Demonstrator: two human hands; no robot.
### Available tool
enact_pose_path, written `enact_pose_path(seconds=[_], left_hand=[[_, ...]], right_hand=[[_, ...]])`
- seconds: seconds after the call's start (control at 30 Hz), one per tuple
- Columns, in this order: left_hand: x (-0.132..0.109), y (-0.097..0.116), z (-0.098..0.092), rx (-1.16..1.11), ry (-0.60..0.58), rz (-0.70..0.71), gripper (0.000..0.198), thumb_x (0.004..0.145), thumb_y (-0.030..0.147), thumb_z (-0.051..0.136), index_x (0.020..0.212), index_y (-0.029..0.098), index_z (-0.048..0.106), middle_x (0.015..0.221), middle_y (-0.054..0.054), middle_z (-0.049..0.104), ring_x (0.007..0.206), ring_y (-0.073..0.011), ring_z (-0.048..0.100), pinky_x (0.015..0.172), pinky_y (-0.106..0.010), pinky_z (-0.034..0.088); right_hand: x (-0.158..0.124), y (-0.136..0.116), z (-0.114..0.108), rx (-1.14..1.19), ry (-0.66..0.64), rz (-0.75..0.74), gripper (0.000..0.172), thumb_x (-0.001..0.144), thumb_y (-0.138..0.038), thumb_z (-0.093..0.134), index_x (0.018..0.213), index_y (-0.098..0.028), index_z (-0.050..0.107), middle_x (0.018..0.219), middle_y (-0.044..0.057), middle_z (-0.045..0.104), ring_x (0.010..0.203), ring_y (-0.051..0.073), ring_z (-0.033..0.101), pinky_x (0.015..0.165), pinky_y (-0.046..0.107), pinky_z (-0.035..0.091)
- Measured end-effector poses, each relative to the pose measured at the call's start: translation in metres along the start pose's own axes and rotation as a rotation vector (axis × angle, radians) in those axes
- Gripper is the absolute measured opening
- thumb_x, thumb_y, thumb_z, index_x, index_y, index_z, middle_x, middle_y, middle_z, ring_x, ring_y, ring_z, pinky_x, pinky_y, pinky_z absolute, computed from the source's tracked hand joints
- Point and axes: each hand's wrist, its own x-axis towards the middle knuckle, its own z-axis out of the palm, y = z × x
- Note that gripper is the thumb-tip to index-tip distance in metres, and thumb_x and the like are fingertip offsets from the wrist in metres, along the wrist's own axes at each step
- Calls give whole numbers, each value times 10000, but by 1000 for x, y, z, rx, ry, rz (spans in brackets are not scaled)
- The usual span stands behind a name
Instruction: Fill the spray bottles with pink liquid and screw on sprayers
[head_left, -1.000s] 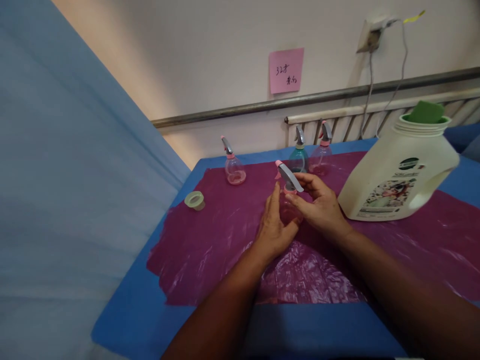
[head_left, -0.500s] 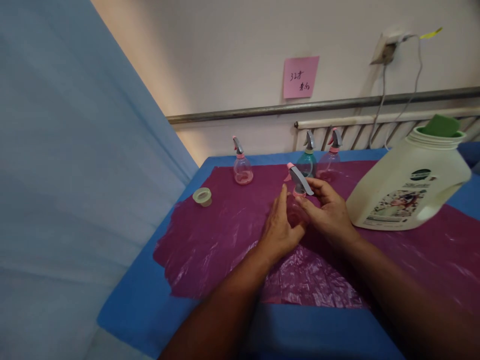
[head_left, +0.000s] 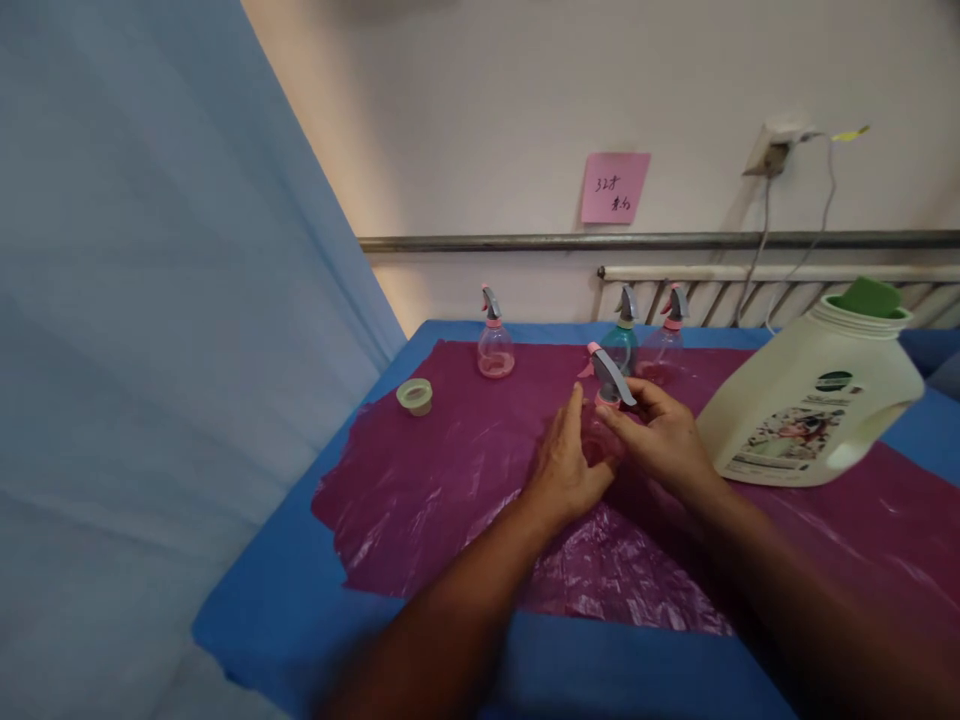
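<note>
Between my hands stands a clear pink spray bottle (head_left: 598,441) with a grey and pink trigger head. My left hand (head_left: 564,465) is wrapped round the left side of its body. My right hand (head_left: 664,435) grips the neck, the thumb in front just below the trigger head and the fingers behind, partly hidden. Close behind the bottle are a teal spray bottle (head_left: 621,345) and another pink spray bottle (head_left: 661,352). Off to the left stands a further pink spray bottle (head_left: 496,352) with a little liquid at its bottom.
A large cream jug (head_left: 810,400) with a green piece in its mouth stands right of my right hand. A pale green cap (head_left: 415,397) lies at the left. A purple plastic sheet (head_left: 435,480) covers the blue table (head_left: 277,590). A blue curtain (head_left: 150,300) hangs at left.
The view has tilted a little, so everything sits slightly lower in the picture. Both hands keep their hold on the spray bottle, with hardly any other movement.
</note>
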Motion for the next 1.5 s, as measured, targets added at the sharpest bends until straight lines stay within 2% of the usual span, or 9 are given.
enact_pose_path(seconds=[0.2, 0.3, 0.43, 0.53, 0.8, 1.07, 1.27, 1.43, 1.5], left_hand=[[-3, 14, -4, 5, -5, -19, 1194, 882, 332, 892, 1814, 291, 147, 1800, -179, 419, 1673, -374, 441, 1364, -605, 420], [-2, 22, -6, 39, 81, -53, 1063, 915, 306, 838, 1786, 258, 230, 1817, -187, 387, 1697, -371, 398, 1388, -599, 377], [1, 27, -12, 65, 219, -88, 520, 923, 146, 735, 1427, 232, 637, 1460, -125, 693, 1413, -301, 656, 1236, -485, 523], [3, 26, -17, 55, 173, -107, 123, 962, 125, 678, 1006, 235, 709, 1070, -41, 738, 1059, -220, 725, 1008, -369, 577], [1, 27, -15, 41, 87, -133, 94, 983, 173, 687, 965, 262, 711, 988, -4, 729, 921, -198, 699, 872, -337, 543], [-1, 28, -14, 51, 78, -108, 98, 987, 173, 684, 970, 263, 718, 1008, -7, 742, 941, -206, 704, 909, -354, 551], [0, 28, -15, 52, 74, -110, 112, 996, 164, 664, 974, 258, 720, 1001, -2, 735, 926, -194, 698, 889, -340, 535], [0, 28, -14, 38, 57, -98, 110, 1005, 173, 662, 967, 258, 720, 998, 0, 736, 906, -185, 689, 864, -330, 528], [0, 28, -15, 35, 54, -102, 110, 1011, 178, 657, 968, 258, 720, 990, 0, 733, 903, -184, 688, 863, -327, 527]], right_hand=[[18, -10, -21, -175, -71, -16, 363, 905, -545, 851, 1127, -260, 825, 1050, 53, 837, 938, 259, 766, 921, 427, 611], [43, -14, -22, -153, -51, -14, 391, 892, -553, 855, 1153, -265, 824, 1041, 54, 835, 875, 248, 751, 824, 394, 599], [85, -14, -4, -197, -37, -48, 408, 841, -557, 852, 1072, -222, 821, 938, 58, 808, 798, 234, 716, 740, 370, 550], [116, -6, 20, -268, -22, -49, 407, 801, -558, 836, 988, -197, 813, 855, 64, 784, 773, 238, 700, 741, 379, 539], [176, 34, 86, -272, 3, 5, 395, 798, -480, 796, 1034, -164, 809, 995, 122, 842, 886, 264, 750, 818, 394, 589], [191, 57, 111, -288, -45, -3, 381, 830, -412, 773, 1103, -149, 809, 1059, 139, 853, 950, 264, 774, 918, 411, 608], [182, 39, 81, -307, -26, -96, 484, 855, -407, 759, 1251, -130, 776, 1200, 178, 832, 1080, 289, 771, 1027, 464, 602], [183, 25, 19, -468, 247, -293, 539, 934, -429, 663, 1405, -169, 700, 1390, 198, 754, 1256, 330, 706, 1146, 527, 538], [185, 28, 1, -549, 339, -213, 609, 906, -417, 679, 1450, -144, 662, 1408, 229, 737, 1296, 355, 690, 1182, 548, 508]])
